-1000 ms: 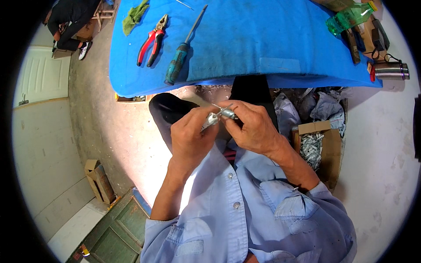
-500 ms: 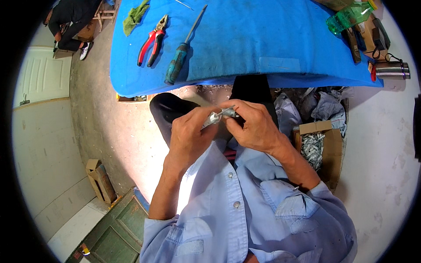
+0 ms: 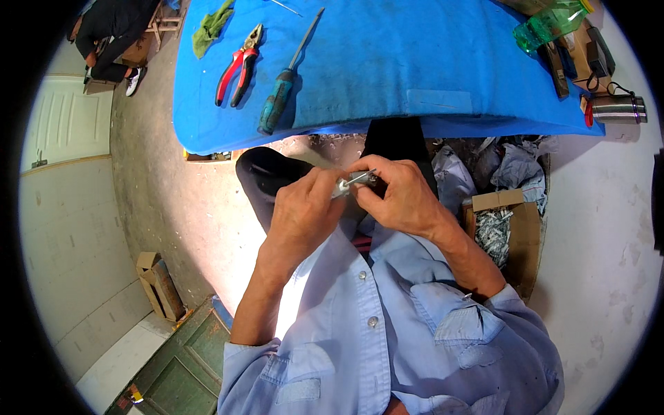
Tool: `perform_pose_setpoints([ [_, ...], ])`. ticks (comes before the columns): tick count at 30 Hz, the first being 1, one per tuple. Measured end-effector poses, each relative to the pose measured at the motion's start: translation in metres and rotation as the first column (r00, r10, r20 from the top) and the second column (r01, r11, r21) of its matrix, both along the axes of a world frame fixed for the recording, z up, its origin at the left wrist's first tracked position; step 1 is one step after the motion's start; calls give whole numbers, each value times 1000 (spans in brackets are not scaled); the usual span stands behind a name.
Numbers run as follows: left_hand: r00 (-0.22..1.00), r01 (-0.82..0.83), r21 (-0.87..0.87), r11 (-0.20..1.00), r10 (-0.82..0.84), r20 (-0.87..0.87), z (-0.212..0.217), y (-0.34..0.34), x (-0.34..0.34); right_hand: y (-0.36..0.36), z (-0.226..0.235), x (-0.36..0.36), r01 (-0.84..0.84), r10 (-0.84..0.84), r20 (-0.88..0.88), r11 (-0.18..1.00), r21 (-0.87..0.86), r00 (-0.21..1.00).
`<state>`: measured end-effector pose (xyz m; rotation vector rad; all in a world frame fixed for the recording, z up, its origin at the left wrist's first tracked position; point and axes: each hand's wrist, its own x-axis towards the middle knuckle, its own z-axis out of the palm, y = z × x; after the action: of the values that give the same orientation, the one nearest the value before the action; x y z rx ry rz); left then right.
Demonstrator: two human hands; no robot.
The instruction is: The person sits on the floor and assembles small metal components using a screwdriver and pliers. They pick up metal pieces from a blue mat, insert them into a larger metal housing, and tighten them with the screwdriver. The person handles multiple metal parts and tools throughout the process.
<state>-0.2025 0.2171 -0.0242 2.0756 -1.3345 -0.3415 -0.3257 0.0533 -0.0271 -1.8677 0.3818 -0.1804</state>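
Both my hands are raised over my lap, close together just short of the table's near edge. My left hand (image 3: 303, 211) is closed, pinching a small whitish piece (image 3: 339, 188) whose kind I cannot make out. Against it, my right hand (image 3: 401, 197) is closed on a small grey metal piece (image 3: 366, 180), partly hidden by the fingers. A thin metal pin (image 3: 358, 177) slants between the two hands. Beyond them on the blue-covered table (image 3: 387, 55) lie red-and-black pliers (image 3: 238, 69) and a teal-handled screwdriver (image 3: 279, 100).
A green cloth (image 3: 211, 29) lies at the table's far left, a green plastic bottle (image 3: 550, 28) at its right. Past the right end is a steel flask (image 3: 615, 110). A cardboard box (image 3: 523, 235) of small metal parts stands by my right arm. Another person (image 3: 114, 34) sits far left.
My left hand has shifted slightly right, nearer my right hand, and turned a little. The thin pin now shows more clearly, and less of the whitish piece is in sight.
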Motion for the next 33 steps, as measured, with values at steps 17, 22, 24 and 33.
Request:
perform_pose_setpoints([
  [17, 991, -122, -93, 988, 115, -73, -5, -3, -6, 10, -21, 2, 164, -169, 176, 986, 44, 970],
  [22, 991, -97, -94, 991, 87, -104, -5, -2, -4, 9, -17, 0, 160, -157, 142, 987, -9, 977],
  [24, 988, -117, -128, 985, 103, -111, -6, -3, -4, 8, -19, 0, 152, -147, 158, 988, -18, 976],
  [33, 981, -120, -144, 982, 94, -172, -8, -1, -4, 4, -14, 0, 110, -110, 129, 994, 1, 986],
])
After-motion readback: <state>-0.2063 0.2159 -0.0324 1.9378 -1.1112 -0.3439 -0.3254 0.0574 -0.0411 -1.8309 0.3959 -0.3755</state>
